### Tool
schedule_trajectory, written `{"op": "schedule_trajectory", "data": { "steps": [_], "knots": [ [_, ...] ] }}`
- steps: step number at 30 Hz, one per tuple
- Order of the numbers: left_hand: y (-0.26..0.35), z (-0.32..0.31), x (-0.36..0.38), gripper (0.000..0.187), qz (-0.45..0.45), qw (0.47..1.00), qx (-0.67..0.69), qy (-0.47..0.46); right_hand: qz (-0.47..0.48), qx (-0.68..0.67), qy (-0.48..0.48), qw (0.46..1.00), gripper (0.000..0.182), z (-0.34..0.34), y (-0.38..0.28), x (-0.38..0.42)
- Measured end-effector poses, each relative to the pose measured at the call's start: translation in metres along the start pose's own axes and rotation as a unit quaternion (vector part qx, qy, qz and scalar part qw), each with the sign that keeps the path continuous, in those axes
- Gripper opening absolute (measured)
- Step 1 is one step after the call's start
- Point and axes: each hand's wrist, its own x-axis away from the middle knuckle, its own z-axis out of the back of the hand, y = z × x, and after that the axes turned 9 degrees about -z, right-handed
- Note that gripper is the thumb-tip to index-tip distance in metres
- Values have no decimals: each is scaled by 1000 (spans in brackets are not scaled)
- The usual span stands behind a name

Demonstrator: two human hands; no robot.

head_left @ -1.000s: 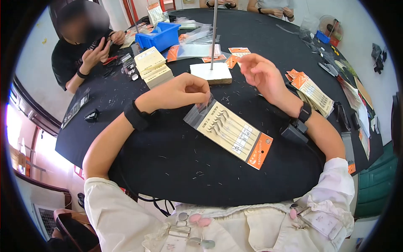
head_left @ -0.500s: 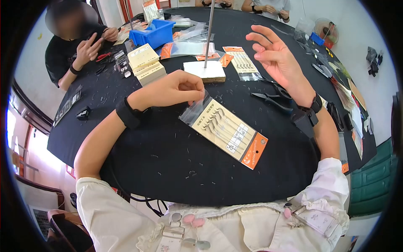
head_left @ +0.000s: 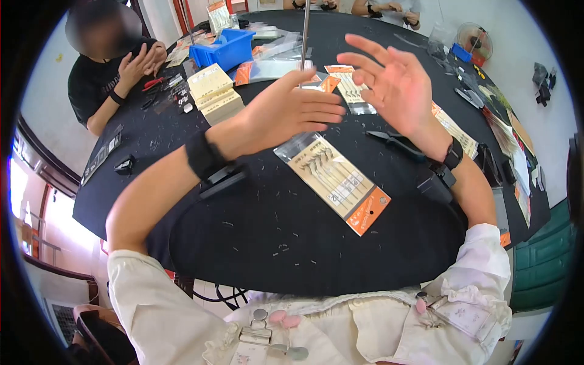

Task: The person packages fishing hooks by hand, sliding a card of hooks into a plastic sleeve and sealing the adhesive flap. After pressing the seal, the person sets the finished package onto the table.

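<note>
A clear packet of fishing hooks (head_left: 336, 182) with a cream card and an orange end lies flat on the black table, tilted toward the lower right. My left hand (head_left: 289, 109) hovers just above its upper end, fingers stretched out and holding nothing. To the right, my right hand (head_left: 398, 88) is raised with fingers spread and also holds nothing. Beneath its wrist lie dark-handled pliers (head_left: 395, 144). A second hook packet (head_left: 350, 88) lies between and behind my hands. The white block under the metal rod (head_left: 304, 42) is hidden by my left hand.
Stacked cream cards (head_left: 213, 91) stand left of my left hand, with a blue bin (head_left: 224, 50) behind them. A co-worker's hands (head_left: 143, 64) are at the left edge. Small clippings dot the table (head_left: 243, 261). More packets (head_left: 456, 131) lie right of my right wrist.
My left hand has let go of the hook packet, moved up and right, and straightened its fingers. The packet shifted slightly up. My right hand moved a little left.
</note>
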Motion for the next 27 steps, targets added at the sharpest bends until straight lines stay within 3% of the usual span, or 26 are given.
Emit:
{"op": "schedule_trajectory", "data": {
  "steps": [3,10,15,16,18,19,20,22,23,24,26,27],
  "knots": [
    [-8,-36,-22,74,42,990,129,29,40,15,28,999,56,-11,-3,1],
    [1,-47,-38,83,-10,980,189,67,74,151,44,985,46,14,9,-4],
    [15,-42,-27,83,-52,988,103,105,101,152,75,980,41,16,9,-6],
    [18,-38,-26,83,-46,989,99,104,101,202,114,968,39,18,8,-5],
    [25,-30,-28,67,-54,988,-121,78,102,251,152,950,38,23,8,-7],
    [24,-32,-24,47,-85,959,-255,95,98,246,176,948,38,28,11,-9],
    [25,-29,-22,47,-85,959,-255,95,93,240,200,945,37,31,13,-9],
    [28,-23,-20,32,-133,828,-545,-14,69,195,194,959,39,29,11,-8],
    [25,-24,-14,20,-157,825,-544,8,44,148,188,970,40,28,11,-8],
    [26,-27,-8,20,-156,824,-545,9,45,147,187,970,40,31,10,-8],
    [29,-34,3,17,-140,743,-654,-25,-43,-92,69,992,46,40,10,-8],
    [25,-31,5,15,-155,723,-673,-9,-42,-93,70,992,46,41,9,-8]
  ]
}}
